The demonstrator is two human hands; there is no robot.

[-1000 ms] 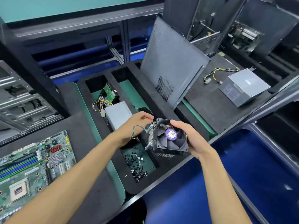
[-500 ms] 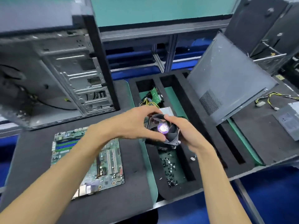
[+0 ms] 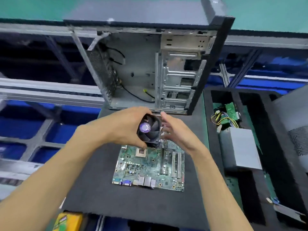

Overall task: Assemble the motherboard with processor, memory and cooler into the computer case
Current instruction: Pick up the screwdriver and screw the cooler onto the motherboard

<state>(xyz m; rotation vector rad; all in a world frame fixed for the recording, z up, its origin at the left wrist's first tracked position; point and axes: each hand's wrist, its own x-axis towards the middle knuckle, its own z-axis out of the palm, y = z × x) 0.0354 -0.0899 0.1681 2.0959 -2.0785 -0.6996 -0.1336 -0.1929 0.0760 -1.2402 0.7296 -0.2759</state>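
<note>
My left hand [image 3: 123,125] grips the black cooler fan [image 3: 149,129] with its purple hub, holding it tilted above the far edge of the green motherboard [image 3: 150,165]. My right hand [image 3: 176,132] is beside the cooler's right side with fingers straight and spread; contact with the cooler is unclear. The motherboard lies flat on a black foam mat [image 3: 93,189], its processor socket [image 3: 141,151] just below the cooler. Behind it the open computer case [image 3: 150,67] stands upright with its inside facing me.
At the right, a black foam tray [image 3: 216,147] holds a grey power supply [image 3: 241,149], a small green board with yellow wires [image 3: 228,114] and a grey side panel [image 3: 296,124]. A yellow packet [image 3: 68,221] lies at the near edge. Blue frame rails run along the left.
The cooler has travelled left from over the foam tray to above the motherboard. My left hand took over the grip on it, and my right hand has opened beside it.
</note>
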